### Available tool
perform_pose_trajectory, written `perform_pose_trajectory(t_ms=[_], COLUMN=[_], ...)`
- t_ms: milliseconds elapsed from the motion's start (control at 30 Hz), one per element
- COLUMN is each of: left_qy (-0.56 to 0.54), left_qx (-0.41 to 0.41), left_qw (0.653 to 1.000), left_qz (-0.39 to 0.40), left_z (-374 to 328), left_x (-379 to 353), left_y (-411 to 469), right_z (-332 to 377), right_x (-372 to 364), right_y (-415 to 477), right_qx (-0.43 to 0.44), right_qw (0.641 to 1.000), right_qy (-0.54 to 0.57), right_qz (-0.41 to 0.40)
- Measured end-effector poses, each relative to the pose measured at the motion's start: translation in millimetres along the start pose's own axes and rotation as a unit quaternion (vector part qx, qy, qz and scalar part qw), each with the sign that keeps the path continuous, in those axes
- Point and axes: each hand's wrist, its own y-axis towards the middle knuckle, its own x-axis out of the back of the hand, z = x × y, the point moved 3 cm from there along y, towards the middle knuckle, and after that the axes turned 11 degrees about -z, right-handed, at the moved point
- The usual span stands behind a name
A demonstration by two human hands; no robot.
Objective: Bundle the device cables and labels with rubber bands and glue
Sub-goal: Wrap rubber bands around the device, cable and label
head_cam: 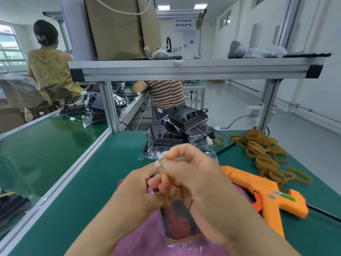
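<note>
Both my hands meet over a red and black device [180,223] in a clear plastic bag, which lies on a pink cloth [147,237]. My left hand [136,193] grips the bagged device at its upper end. The fingers of my right hand [195,174] are curled and pinch a tan rubber band [162,168] at the bag's top, next to a small white connector [159,154]. The image is blurred around the fingers. An orange glue gun [265,193] lies on the green mat to the right of my hands.
A stack of black bagged devices [181,130] stands behind my hands. A heap of tan rubber bands [265,150] lies at the right. An aluminium shelf frame [184,71] spans above. Two people sit at benches beyond, left and centre.
</note>
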Motion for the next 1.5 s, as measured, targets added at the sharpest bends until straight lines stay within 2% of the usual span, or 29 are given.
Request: perform_pose_trajectory(t_ms=[33, 133, 233, 333, 467, 600, 767, 900, 1033, 1333, 1433, 1500], left_qy=[-0.017, -0.04, -0.067, -0.014, 0.012, 0.038, 0.021, 0.001, -0.006, -0.044, -0.065, -0.076], left_qx=[0.0, 0.0, 0.009, 0.003, 0.02, -0.003, 0.001, 0.011, 0.021, 0.028, 0.042, 0.053], left_qw=[1.0, 0.998, 0.994, 0.998, 0.999, 0.998, 0.998, 0.998, 0.999, 0.998, 0.997, 0.996], left_qz=[0.01, 0.054, 0.081, 0.067, 0.045, 0.046, 0.051, 0.057, 0.046, 0.017, 0.005, -0.015], left_z=[-0.2, -1.3, -2.8, 2.8, 5.3, 1.5, -1.6, -0.8, 2.5, 4.9, 6.9, 12.2], left_x=[-2.1, -4.1, -4.4, -1.0, 3.3, -0.9, -5.1, -4.9, 0.1, 3.1, 5.7, 11.9], left_y=[-0.7, -4.1, -4.6, -4.5, -5.3, -6.8, -6.7, -6.2, -6.1, -9.6, -7.5, -9.9], right_z=[-2.0, 9.4, 25.1, 38.2, 47.7, 44.2, 32.3, 11.7, -5.9, -31.5, -28.2, -25.3], right_x=[1.7, 3.1, 2.5, 11.2, 31.2, 48.5, 77.6, 91.1, 91.7, 97.9, 102.1, 115.7], right_y=[-2.3, -3.7, -9.9, -18.4, -21.6, -17.6, -11.2, -5.3, 2.8, 3.6, 1.6, -2.3], right_qx=[0.03, 0.035, 0.023, 0.001, 0.014, 0.008, -0.026, -0.075, -0.117, -0.182, -0.172, -0.134], right_qw=[0.998, 0.998, 0.995, 0.992, 0.988, 0.967, 0.947, 0.931, 0.925, 0.945, 0.966, 0.964], right_qy=[-0.041, -0.034, 0.052, 0.095, 0.156, 0.246, 0.29, 0.317, 0.325, 0.233, 0.097, -0.026], right_qz=[0.029, 0.042, 0.082, 0.087, 0.018, -0.061, -0.133, -0.163, -0.159, -0.139, -0.165, -0.229])
